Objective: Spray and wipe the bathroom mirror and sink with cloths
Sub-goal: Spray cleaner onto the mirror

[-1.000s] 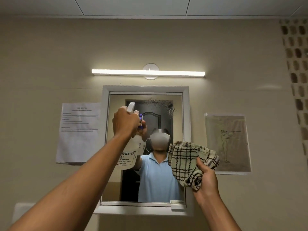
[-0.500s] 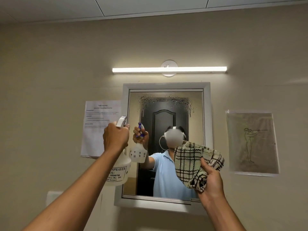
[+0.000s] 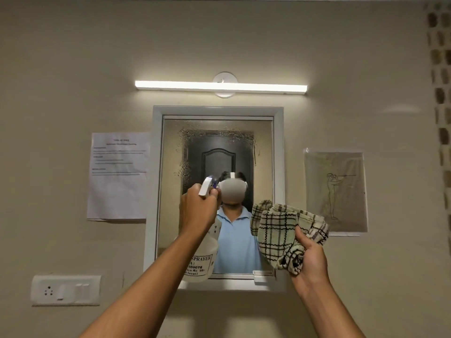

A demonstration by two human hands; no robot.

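Head view: clear spray bottle (image 3: 201,259) in left hand (image 3: 196,212)

spray bottle (image 3: 201,259) raised, checked cloth (image 3: 280,234) — misted mirror (image 3: 217,152)

Mirror (image 3: 262,167) top misted w/ droplets, spray bottle (image 3: 201,259) upright, checked cloth (image 3: 280,230) bunched

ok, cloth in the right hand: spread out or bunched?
Bunched. The checked cloth is gathered in the right hand, folds hanging loose above the fist, held off the mirror.
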